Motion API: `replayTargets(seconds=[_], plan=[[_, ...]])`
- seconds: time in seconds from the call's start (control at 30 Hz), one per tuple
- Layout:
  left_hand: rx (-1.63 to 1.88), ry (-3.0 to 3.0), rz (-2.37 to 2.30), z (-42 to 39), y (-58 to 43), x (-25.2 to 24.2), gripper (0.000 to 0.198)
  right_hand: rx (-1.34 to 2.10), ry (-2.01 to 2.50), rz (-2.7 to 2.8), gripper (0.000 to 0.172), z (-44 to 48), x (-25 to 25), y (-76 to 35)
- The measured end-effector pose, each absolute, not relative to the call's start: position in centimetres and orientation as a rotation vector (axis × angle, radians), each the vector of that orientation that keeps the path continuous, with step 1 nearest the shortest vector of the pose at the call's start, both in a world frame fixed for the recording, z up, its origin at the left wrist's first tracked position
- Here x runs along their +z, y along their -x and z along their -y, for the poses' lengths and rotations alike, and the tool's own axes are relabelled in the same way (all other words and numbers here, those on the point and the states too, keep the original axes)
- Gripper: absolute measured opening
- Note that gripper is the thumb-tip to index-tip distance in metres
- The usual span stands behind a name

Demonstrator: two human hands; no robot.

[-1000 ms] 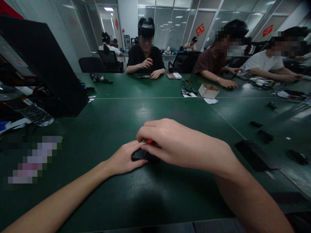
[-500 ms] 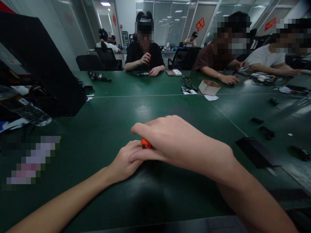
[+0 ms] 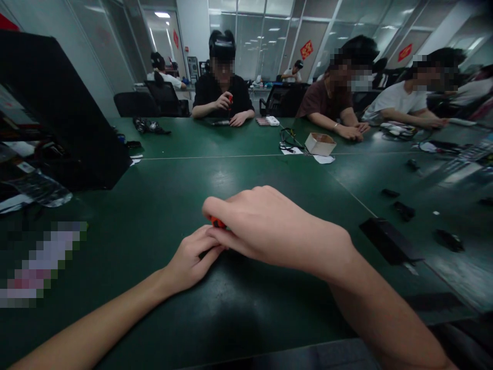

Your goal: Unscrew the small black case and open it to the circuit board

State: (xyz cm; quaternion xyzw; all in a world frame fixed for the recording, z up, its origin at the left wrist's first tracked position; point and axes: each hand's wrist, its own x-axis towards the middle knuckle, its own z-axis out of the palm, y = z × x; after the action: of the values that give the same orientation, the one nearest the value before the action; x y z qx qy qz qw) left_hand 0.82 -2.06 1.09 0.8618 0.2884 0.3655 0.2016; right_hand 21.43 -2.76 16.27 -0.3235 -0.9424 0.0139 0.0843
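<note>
Orange-and-black handle (image 3: pixel 218 222) is showing between the thumb and bent fingers of the right hand (image 3: pixel 269 226), which is gripping it near the middle of the surface (image 3: pixel 231 318). At its 8 o'clock, the left hand (image 3: pixel 192 259) is resting low, fingers bent; whether it is holding anything I cannot tell, since the right hand is covering its fingertips. Working well here is probably depending on the left hand bracing firmly while the right is keeping the handle steady and off those fingertips. Farther out, toward 2 o'clock, a small open box (image 3: pixel 320 144) is standing beside paper (image 3: pixel 324 160); its floor is hiding behind its wall, leaving its contents unclear. Toward 10 o'clock, a large black case (image 3: pixel 57 103) is leaning into view.
</note>
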Motion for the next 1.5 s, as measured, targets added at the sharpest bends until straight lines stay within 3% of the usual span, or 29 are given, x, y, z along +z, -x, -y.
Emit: replayTargets(seconds=[0.17,0.4,0.47,0.57,0.8,1.27,1.5], plan=[[0.998,-2.395,-0.824,2.0,-0.6,0.9,0.021,0.115,0.764,2.855,0.007,2.6,16.0,-21.5],[0.97,-2.282,-0.996,2.4,-3.1,1.3,0.014,-0.258,1.026,2.697,0.004,2.6,14.1,-21.1],[0.873,-2.341,-1.125,2.5,-4.1,1.3,0.027,-0.291,0.933,2.626,0.012,2.8,12.9,-21.9],[0.794,-2.494,-1.179,2.5,-4.8,1.1,0.031,-0.319,0.757,2.432,0.024,2.8,10.5,-24.3],[0.8,-2.476,-1.194,2.4,-4.5,0.9,0.037,-0.454,0.704,1.985,0.027,1.7,6.2,-29.8],[0.805,-2.441,-1.19,2.4,-4.6,1.0,0.038,-0.491,0.86,1.95,0.035,1.5,6.5,-30.0],[0.802,-2.449,-1.187,2.3,-4.5,1.0,0.038,-0.468,0.807,1.911,0.029,1.3,6.0,-30.2]])
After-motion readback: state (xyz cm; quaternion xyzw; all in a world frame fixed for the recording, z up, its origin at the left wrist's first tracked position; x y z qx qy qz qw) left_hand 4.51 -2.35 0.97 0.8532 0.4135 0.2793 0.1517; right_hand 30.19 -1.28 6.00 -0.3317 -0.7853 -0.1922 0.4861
